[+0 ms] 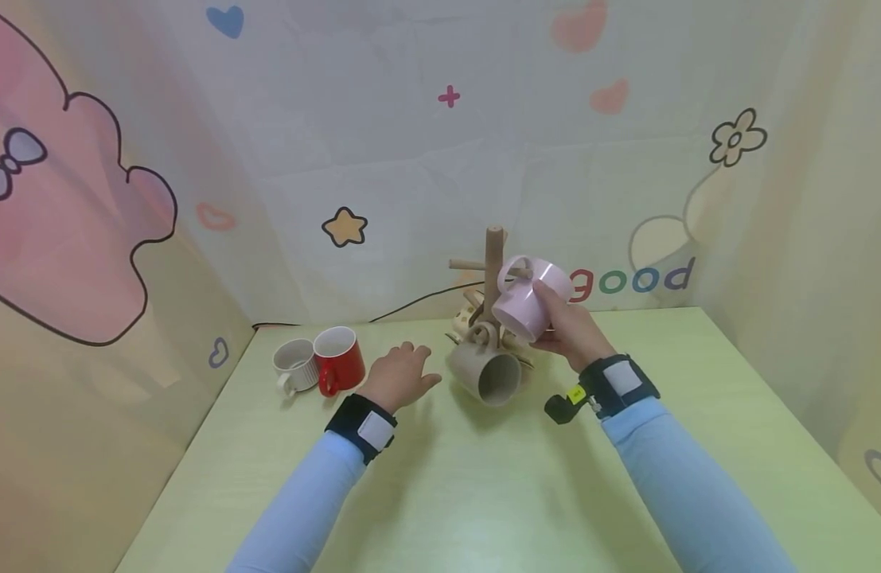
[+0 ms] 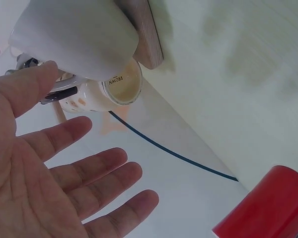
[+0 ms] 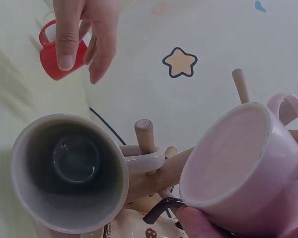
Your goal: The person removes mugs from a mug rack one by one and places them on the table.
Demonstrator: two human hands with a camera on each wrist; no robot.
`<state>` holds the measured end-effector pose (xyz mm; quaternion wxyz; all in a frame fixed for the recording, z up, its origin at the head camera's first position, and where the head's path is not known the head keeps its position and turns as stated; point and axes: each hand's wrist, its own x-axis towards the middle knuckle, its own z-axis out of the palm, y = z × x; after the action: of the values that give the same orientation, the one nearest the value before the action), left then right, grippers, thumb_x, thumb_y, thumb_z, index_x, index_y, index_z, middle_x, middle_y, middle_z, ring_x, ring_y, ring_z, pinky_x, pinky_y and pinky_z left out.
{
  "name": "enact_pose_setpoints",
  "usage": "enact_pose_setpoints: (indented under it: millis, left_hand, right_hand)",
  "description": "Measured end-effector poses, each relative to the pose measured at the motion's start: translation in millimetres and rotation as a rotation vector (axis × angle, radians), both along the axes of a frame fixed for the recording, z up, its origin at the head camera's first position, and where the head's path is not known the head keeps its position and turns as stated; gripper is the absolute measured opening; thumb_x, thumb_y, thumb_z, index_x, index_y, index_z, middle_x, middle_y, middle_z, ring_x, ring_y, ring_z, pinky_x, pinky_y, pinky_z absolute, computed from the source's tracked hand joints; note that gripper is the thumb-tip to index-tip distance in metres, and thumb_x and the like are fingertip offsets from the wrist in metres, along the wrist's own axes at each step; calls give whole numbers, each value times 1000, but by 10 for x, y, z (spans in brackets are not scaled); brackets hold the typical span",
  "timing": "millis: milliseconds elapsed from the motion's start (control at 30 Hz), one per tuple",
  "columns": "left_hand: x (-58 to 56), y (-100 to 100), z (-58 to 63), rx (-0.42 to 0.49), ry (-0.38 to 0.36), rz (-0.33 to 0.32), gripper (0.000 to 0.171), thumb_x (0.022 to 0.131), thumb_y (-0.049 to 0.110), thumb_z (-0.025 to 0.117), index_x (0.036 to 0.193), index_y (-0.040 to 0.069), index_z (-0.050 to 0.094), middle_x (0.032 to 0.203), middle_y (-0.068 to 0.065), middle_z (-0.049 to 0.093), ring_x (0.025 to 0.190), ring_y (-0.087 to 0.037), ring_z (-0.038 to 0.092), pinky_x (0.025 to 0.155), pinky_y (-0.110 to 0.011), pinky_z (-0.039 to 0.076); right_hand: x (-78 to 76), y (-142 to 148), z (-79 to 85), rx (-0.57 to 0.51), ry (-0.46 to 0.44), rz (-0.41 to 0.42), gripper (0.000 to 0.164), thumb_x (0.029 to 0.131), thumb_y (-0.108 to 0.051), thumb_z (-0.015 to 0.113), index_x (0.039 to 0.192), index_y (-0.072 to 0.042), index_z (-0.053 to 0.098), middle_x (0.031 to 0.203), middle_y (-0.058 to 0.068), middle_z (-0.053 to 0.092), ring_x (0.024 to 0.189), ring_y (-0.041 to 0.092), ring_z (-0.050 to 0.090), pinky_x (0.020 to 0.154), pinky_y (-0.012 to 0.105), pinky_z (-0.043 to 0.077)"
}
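My right hand (image 1: 572,326) grips a pink mug (image 1: 524,312) by its body, with the mug tilted. Its handle overlaps a peg of the wooden mug tree (image 1: 493,263), and the peg's end shows through the loop in the head view. Lower on the tree a grey-beige mug (image 3: 69,173) hangs by its handle, mouth toward me. Behind it is a cream mug (image 2: 121,84) with brown spots and a dark handle, partly hidden. My left hand (image 1: 400,376) hovers with fingers spread and nothing in them, between the red mug and the grey-beige mug.
A red mug (image 1: 342,362) stands upright on the pale green table (image 1: 483,493), beside a white ribbed mug (image 1: 295,364) at the back left. A dark cord (image 1: 426,296) runs along the wall behind. Printed cloth walls close in the back and sides.
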<state>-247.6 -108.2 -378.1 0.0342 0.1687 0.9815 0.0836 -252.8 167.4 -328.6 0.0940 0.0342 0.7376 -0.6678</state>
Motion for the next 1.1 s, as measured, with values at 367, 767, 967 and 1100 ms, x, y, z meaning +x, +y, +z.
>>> enact_pose_setpoints:
  millis: [367, 767, 967, 1100]
  left_hand:
    - [40, -9, 30, 7, -3, 14, 56, 96, 39, 65, 140, 7, 53, 127, -19, 58, 109, -36, 59, 89, -51, 53]
    - [154, -38, 1, 59, -33, 38, 55, 95, 38, 67, 139, 7, 54, 128, -20, 58, 110, -36, 59, 90, -51, 53]
    - [180, -56, -44, 74, -32, 46, 55, 95, 39, 66, 138, 7, 56, 127, -20, 59, 110, -36, 60, 90, -51, 53]
    - [211, -65, -14, 90, -36, 53, 54, 95, 38, 67, 138, 7, 56, 127, -19, 59, 110, -36, 59, 91, -51, 52]
  right_hand:
    - [45, 70, 17, 19, -5, -24, 87, 97, -63, 45, 154, -2, 19, 147, 26, 37, 121, 41, 50, 102, 48, 44]
    - [184, 141, 53, 23, 51, -19, 86, 98, -61, 45, 155, -4, 17, 149, 25, 35, 121, 42, 49, 103, 50, 42]
    - [298, 156, 53, 49, 66, -47, 86, 97, -62, 45, 154, -3, 20, 147, 26, 37, 119, 42, 50, 103, 51, 42]
    - [393, 178, 31, 60, 77, -58, 86, 97, -62, 45, 154, -1, 21, 147, 26, 37, 121, 41, 50, 104, 51, 41]
